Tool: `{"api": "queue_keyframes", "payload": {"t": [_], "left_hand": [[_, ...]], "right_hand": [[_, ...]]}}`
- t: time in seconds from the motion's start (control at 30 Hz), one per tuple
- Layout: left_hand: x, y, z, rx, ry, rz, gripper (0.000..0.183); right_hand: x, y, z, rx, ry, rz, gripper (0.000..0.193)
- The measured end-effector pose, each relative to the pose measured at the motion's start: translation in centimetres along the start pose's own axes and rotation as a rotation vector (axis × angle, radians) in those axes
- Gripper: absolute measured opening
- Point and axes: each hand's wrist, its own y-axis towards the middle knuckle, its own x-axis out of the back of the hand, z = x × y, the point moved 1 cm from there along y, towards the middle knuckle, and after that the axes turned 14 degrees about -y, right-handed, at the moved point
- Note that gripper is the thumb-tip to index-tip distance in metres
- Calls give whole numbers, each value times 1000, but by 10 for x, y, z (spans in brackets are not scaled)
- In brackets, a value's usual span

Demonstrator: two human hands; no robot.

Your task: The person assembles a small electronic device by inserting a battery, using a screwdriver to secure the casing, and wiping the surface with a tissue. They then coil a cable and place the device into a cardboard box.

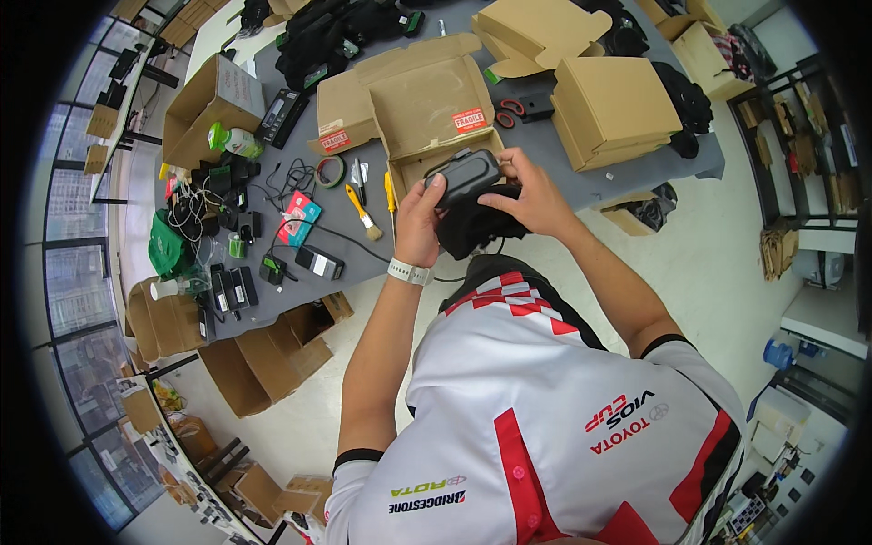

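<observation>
A black, rounded case-like device [467,175] is held up between both hands at the near edge of the table. My left hand [418,222], with a pale watch band at the wrist, grips its left side with the thumb on top. My right hand [534,195] holds its right side, fingers at the far corner and thumb near the close edge. Black fabric or strapping [477,227] hangs just below the device; how the two join is hidden. Right behind stands an open cardboard box [427,95] with its lid up and red-and-white labels.
On the grey table [350,213] lie a paintbrush [363,213], green tape roll [329,172], red-handled scissors [510,111], cables and black adapters [320,262]. A closed carton [613,111] stands right, a spray bottle [234,140] left. Empty cartons [263,368] sit on the floor.
</observation>
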Motion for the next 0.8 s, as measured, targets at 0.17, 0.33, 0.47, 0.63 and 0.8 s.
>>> {"api": "queue_keyframes", "payload": {"t": [0.17, 0.33, 0.47, 0.63, 0.8], "left_hand": [[-2, -10, 14, -12, 30, 7, 41], [-8, -21, 31, -142, 180, 115, 50], [-10, -9, 48, -271, 427, 87, 59], [-18, 13, 53, -233, 668, 76, 63], [8, 26, 33, -210, 696, 34, 35]], "right_hand": [[-9, -20, 0, 111, 24, -86, 87], [-4, -32, -10, 62, 26, 26, 84], [-3, -37, -31, 39, 112, 23, 77], [6, -22, -48, -14, 284, 102, 71], [28, 9, -70, -25, 265, 47, 69]]}}
